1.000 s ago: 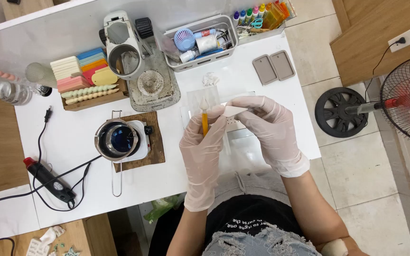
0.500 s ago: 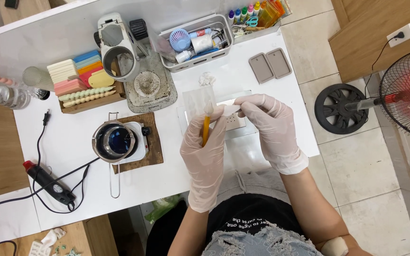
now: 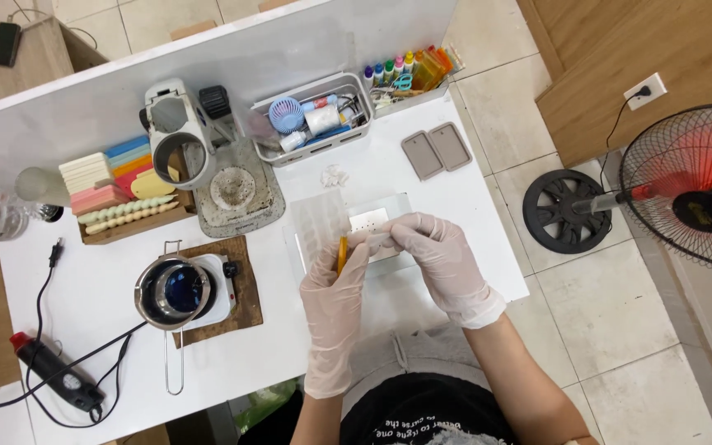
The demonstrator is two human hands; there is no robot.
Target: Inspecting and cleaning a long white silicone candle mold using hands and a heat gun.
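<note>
**Gloved hands working over a clear mat**

The left hand (image 3: pixel 335 301) is grasping an orange tool (image 3: pixel 342 254) upright in its grip. The right hand (image 3: pixel 438 264) is pinching a small white piece (image 3: pixel 381 239) beside it, above the clear mat (image 3: pixel 315 222) on the white desk (image 3: pixel 92 321).

Orange-yellow tool (image 3: pixel 342 254) and small pale piece (image 3: pixel 370 222) on a clear sheet (image 3: pixel 397 204), white table.

Tool: thin, stick-like, roughly upright in the view, only a short stretch visible; its tip can't be made out. Pale piece: flat, whitish, rectangular, lying on the sheet just right of the tool. Sheet: transparent, flat, near the table's front edge.
</note>
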